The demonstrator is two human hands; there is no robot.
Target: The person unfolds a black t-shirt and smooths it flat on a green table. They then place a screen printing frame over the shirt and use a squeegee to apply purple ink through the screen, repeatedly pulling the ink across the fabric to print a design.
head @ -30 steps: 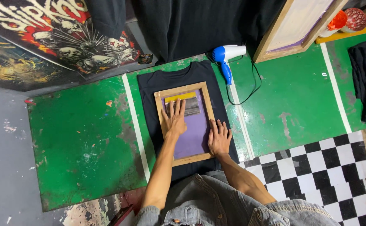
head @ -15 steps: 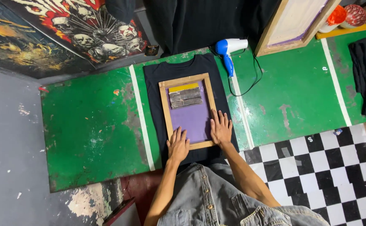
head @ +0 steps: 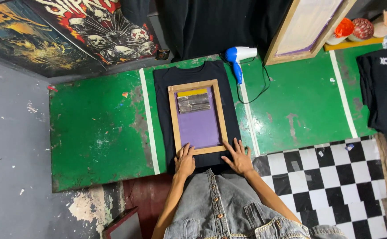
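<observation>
Head view: left hand [head: 185, 160] and right hand [head: 239, 157], both flat and spread, are pressing the wooden frame's [head: 197, 117] near edge onto the black shirt [head: 162, 93], holding nothing.

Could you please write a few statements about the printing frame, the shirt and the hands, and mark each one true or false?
1. The wooden frame lies on the black shirt. True.
2. The left hand grips the blue hair dryer. False: it rests at the frame's near edge; the dryer lies apart on the green table.
3. The right hand lies flat beside the frame's near corner. True.
4. The frame's mesh is orange. False: it is purple.
</observation>
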